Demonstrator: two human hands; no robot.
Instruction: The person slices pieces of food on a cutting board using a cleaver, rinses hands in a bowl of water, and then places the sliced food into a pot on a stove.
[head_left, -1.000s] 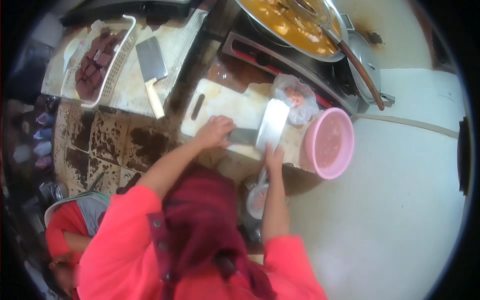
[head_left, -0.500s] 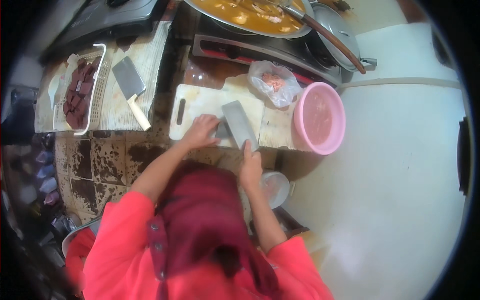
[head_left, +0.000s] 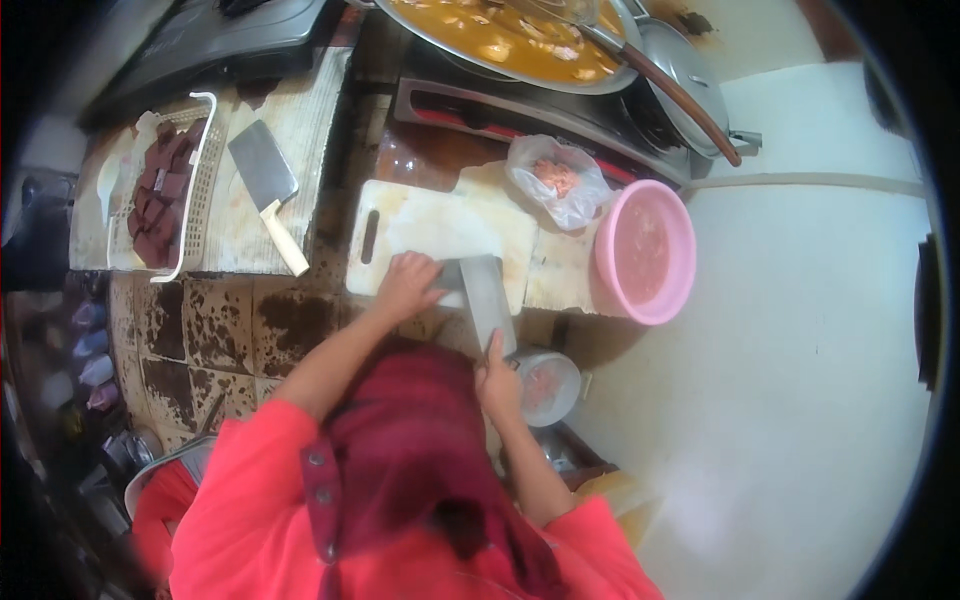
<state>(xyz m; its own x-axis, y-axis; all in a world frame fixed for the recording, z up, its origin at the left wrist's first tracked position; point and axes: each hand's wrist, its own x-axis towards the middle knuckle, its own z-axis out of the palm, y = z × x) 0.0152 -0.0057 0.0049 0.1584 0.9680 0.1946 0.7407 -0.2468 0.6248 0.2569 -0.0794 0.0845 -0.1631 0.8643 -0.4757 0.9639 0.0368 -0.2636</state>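
Observation:
My right hand (head_left: 497, 385) is closed round the handle of a broad-bladed cleaver (head_left: 487, 295). The blade points away from me and lies over the near right part of a white cutting board (head_left: 440, 222). On the board's near edge my left hand (head_left: 407, 287) is closed, thumb and fingers on either side of a small dark grey flat piece (head_left: 452, 277). That piece sits against the cleaver's left side; its kind cannot be made out. Behind the blade is a clear plastic bag (head_left: 575, 205) with chopped pinkish food (head_left: 556, 176).
A pink basin (head_left: 606, 255) of cloudy liquid stands right of the board. A second cleaver (head_left: 264, 165) and a basket (head_left: 205, 170) of dark red blocks (head_left: 160, 200) lie left. A pan of orange stew (head_left: 480, 40) sits behind, and a translucent tub (head_left: 563, 400) below the table edge.
My right hand has drawn the cleaver back toward me, and its blade now points more straight ahead. My left hand stays at the board's near edge. The whole view has shifted slightly.

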